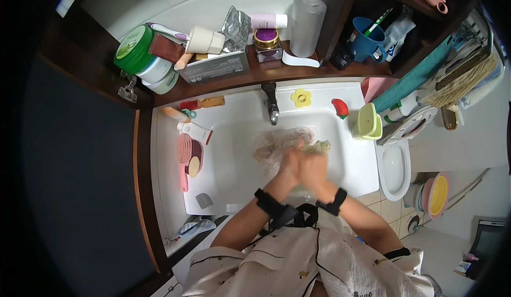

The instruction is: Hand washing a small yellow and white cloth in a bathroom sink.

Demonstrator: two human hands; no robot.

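Over the white washbasin (235, 169), my hands are close together and blurred. My right hand (314, 169) is closed into a fist, with a crumpled pale yellow-green cloth (318, 148) bulging out above the knuckles. Against it, my left hand (290, 163) grips a sheer pinkish mesh fabric (271, 145), which spreads leftward over the basin floor. Where the two fabrics meet is hidden by my fingers. A dark metal faucet (272, 107) stands just beyond the fabric; I cannot make out whether water runs.
Along the basin's left rim lie a pink hairbrush (184, 149) and a white tube (195, 131). A yellow flower-shaped dish (301, 98), a red chili-shaped item (340, 108) and a green cup (365, 123) occupy the right side. Behind, a wooden shelf (223, 82) carries jars and a pump bottle (306, 25).
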